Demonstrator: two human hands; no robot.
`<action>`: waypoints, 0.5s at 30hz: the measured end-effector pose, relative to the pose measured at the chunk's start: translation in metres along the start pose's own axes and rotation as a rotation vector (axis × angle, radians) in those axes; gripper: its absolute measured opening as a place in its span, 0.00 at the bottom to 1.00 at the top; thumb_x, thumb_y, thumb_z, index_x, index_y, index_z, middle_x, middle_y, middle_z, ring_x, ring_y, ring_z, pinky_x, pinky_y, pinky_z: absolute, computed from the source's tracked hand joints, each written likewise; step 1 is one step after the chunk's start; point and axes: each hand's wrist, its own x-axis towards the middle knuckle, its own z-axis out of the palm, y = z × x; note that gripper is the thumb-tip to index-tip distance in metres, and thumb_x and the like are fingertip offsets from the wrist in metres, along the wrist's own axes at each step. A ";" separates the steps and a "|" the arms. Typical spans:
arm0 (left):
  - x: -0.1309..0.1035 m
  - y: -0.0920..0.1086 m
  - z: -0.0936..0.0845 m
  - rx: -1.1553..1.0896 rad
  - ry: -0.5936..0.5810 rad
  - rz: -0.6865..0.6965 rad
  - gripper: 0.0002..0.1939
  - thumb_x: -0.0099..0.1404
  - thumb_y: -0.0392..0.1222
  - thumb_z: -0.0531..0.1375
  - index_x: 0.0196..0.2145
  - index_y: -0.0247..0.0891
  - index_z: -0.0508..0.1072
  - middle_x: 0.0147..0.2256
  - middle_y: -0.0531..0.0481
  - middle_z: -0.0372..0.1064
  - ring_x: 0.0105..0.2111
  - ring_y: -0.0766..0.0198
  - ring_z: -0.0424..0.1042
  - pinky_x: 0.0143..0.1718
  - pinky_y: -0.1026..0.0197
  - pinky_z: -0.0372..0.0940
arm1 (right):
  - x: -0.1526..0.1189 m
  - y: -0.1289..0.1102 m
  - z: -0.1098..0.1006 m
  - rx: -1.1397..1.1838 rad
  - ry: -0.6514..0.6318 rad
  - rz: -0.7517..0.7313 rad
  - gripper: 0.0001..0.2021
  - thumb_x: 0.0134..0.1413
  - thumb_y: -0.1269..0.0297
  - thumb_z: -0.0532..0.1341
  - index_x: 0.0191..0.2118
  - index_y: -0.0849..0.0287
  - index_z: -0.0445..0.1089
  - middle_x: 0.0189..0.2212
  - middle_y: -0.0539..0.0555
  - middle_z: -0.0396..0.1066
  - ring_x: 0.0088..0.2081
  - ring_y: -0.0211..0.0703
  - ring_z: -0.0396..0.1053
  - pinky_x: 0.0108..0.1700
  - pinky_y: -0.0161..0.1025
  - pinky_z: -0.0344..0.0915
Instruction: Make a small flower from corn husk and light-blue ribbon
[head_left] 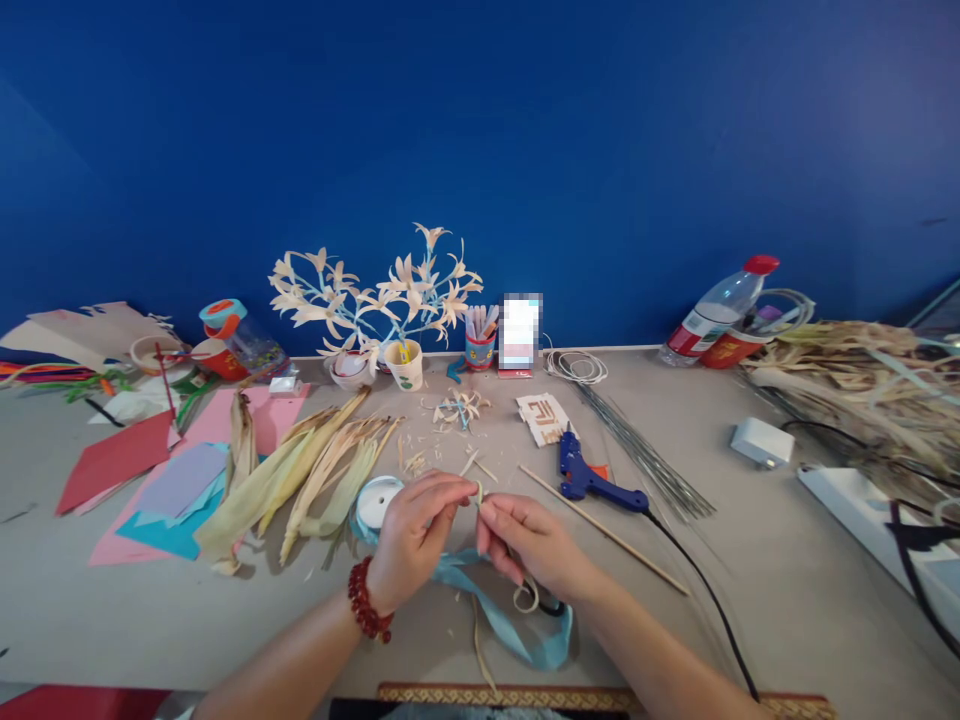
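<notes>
My left hand (420,525) and my right hand (529,540) meet over the table's front middle. Thumb and fingers of each are pinched on a small pale strip (480,492) between them. A curled pale strip (526,597) hangs under my right hand, beside dark scissor handles (553,606) that are partly hidden. Light blue ribbon (499,620) loops on the table below both hands. Its white spool (376,500) lies left of my left hand, near yellowish corn husks (300,480).
A blue glue gun (592,480) and a thin wooden stick (607,530) lie right of my hands. Husk flowers (409,290) stand in a cup (405,370) at the back. Coloured paper (180,490) lies left, metal wires (645,450) and a white power strip (870,530) right.
</notes>
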 end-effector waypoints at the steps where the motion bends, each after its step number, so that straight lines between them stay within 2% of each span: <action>1: 0.000 0.001 0.001 -0.041 0.001 -0.032 0.16 0.66 0.28 0.54 0.46 0.41 0.74 0.38 0.46 0.74 0.40 0.62 0.72 0.42 0.59 0.67 | 0.000 0.002 0.001 -0.032 0.003 0.002 0.23 0.59 0.43 0.55 0.26 0.61 0.66 0.09 0.41 0.57 0.11 0.29 0.48 0.17 0.29 0.43; 6: -0.002 0.006 0.004 -0.253 0.033 -0.191 0.12 0.67 0.32 0.53 0.39 0.39 0.76 0.36 0.47 0.71 0.38 0.63 0.70 0.39 0.62 0.65 | 0.000 0.005 0.001 -0.171 -0.022 -0.007 0.23 0.61 0.44 0.53 0.28 0.61 0.66 0.11 0.42 0.57 0.13 0.29 0.51 0.17 0.29 0.46; 9: -0.001 0.007 0.006 -0.454 0.033 -0.299 0.07 0.66 0.34 0.56 0.36 0.38 0.75 0.35 0.48 0.67 0.37 0.64 0.68 0.38 0.63 0.64 | -0.002 0.004 -0.002 -0.243 -0.033 -0.021 0.23 0.62 0.45 0.52 0.28 0.61 0.66 0.11 0.42 0.57 0.13 0.30 0.52 0.18 0.29 0.48; 12: 0.000 0.008 0.009 -0.708 -0.040 -0.452 0.02 0.62 0.36 0.61 0.34 0.37 0.71 0.33 0.52 0.63 0.31 0.67 0.67 0.33 0.64 0.64 | -0.003 0.002 -0.003 -0.348 -0.017 -0.061 0.22 0.63 0.47 0.52 0.28 0.60 0.66 0.12 0.42 0.57 0.14 0.30 0.53 0.19 0.29 0.50; 15: 0.000 0.008 0.011 -0.887 -0.126 -0.587 0.06 0.61 0.38 0.62 0.32 0.37 0.68 0.30 0.54 0.61 0.27 0.68 0.66 0.30 0.63 0.64 | -0.005 -0.002 -0.003 -0.478 0.014 -0.099 0.20 0.65 0.50 0.51 0.28 0.60 0.66 0.13 0.43 0.57 0.15 0.31 0.54 0.21 0.29 0.53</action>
